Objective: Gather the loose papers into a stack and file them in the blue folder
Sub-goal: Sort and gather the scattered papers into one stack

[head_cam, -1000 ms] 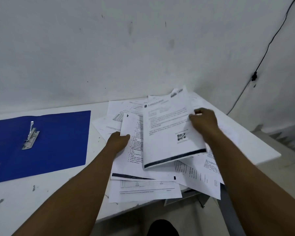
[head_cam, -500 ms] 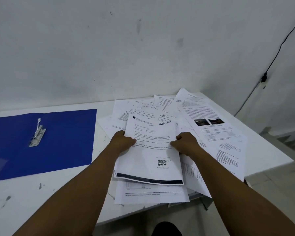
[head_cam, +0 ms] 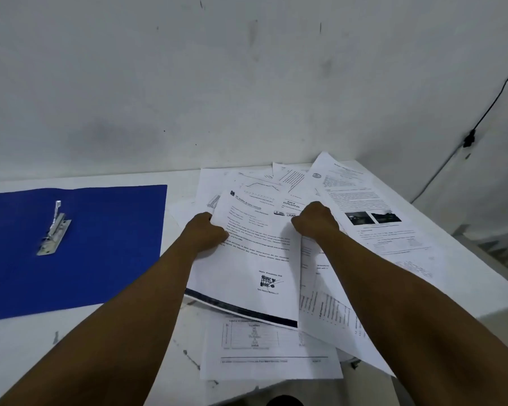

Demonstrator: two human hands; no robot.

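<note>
The left hand point(head_cam: 205, 234) grips the left edge of the top sheet point(head_cam: 258, 259), fingers curled under the paper and thumb on top; the right hand point(head_cam: 316, 221) grips the same sheet's right edge near its upper corner, fingers folded round it. The sheet carries a letterhead, printed lines, a stamp low down and a dark band along its near edge, which lifts slightly off the papers below.

Under and around the fingers lie the loose papers point(head_cam: 393, 230) — fanned, not squared. Beyond the fingers several sheets with a line chart and text columns reach the wall point(head_cam: 247, 83). Right of the right fingers a long page with two dark photos runs toward the table's right edge. Nearer than the fingers, a sheet with a table grid point(head_cam: 270, 353) overhangs the near edge of the table point(head_cam: 71, 347), and another page of tilted columns pokes out past that edge under the right forearm.

Left of the left fingers, well apart from the heap, the blue folder point(head_cam: 100, 244) lies open and flat, its metal clip point(head_cam: 53, 230) raised. A bare strip of white table separates folder and papers, and more bare, scuffed surface lies near of the folder. A black cable point(head_cam: 487, 112) runs down the wall at far right.
</note>
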